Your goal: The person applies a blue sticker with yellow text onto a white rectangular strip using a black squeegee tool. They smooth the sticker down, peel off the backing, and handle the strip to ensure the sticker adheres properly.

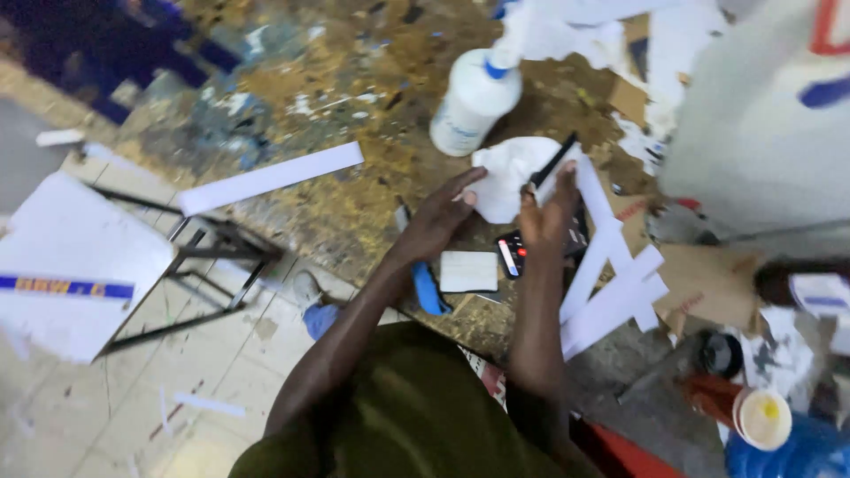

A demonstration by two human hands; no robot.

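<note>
On a paint-spattered, worn wooden workbench (354, 204), the left hand (440, 219) lies flat with its fingers stretched forward and slightly spread, the tips pressing down on a crumpled sheet of white paper (506, 177). The right hand (546, 212) is just beside it, fingers curled together and clamped on a slim black stick-like tool (555, 162), which slants up and away over the paper; what kind of tool it is cannot be made out, and its lower end is hidden inside the grip. A cluster of long white cut strips (611, 283) fans out under and beside the right wrist, their near ends hanging past the bench edge. A dark calculator-like device (512, 252) is mostly covered by the right hand. A small white rectangular card (469, 271) and a blue-handled tool (428, 290), half hidden beneath the left forearm, lie near the edge. Behind the paper stands a white plastic glue bottle with a blue collar (474, 97), its tip blurred. A separate long white strip (270, 177) lies well apart to the left.
</note>
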